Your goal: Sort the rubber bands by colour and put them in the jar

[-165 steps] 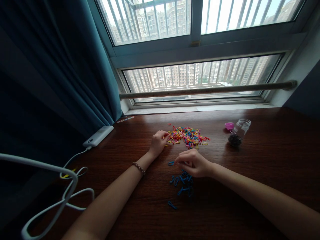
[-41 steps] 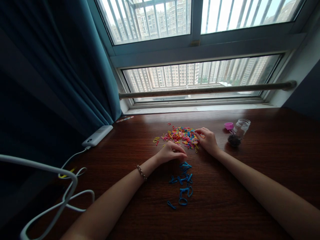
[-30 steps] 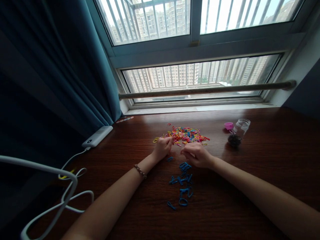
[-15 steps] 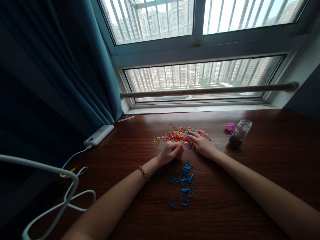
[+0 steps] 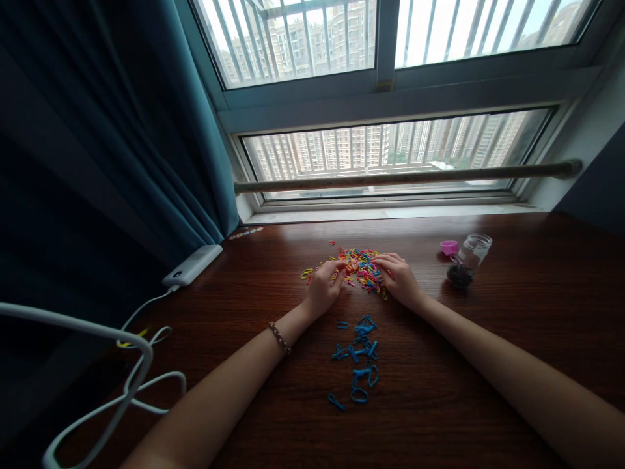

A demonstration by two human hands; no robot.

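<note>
Both hands are at the heap of mixed-colour rubber bands (image 5: 360,262) on the desk (image 5: 488,339), one on each side, with the heap between them.

My left hand (image 5: 323,290) lies knuckles up with its fingers curled, the fingertips on the heap's near-left edge. From this view I cannot tell whether anything is pinched under them. A bead bracelet (image 5: 280,337) circles that wrist.

My right hand (image 5: 401,279) rests palm down on the heap's right edge. Its fingers are loosely bent and spread over the bands, and I cannot tell whether it has hold of one.

Behind both hands, towards me, a loose scatter of blue rubber bands (image 5: 360,355) lies flat on the wood. It is apart from the mixed heap, and neither hand touches it. A few stray yellow bands (image 5: 306,273) lie just outboard of my left hand.

Out past my right hand stands a small glass jar (image 5: 467,259) with something dark in its lower part. A pink lid (image 5: 448,247) sits just beside it on the side nearer the hand.

Well beyond my left hand, a white power bank (image 5: 192,264) lies at the foot of the teal curtain (image 5: 122,143). A white cable (image 5: 146,305) trails from it along the desk.
</note>
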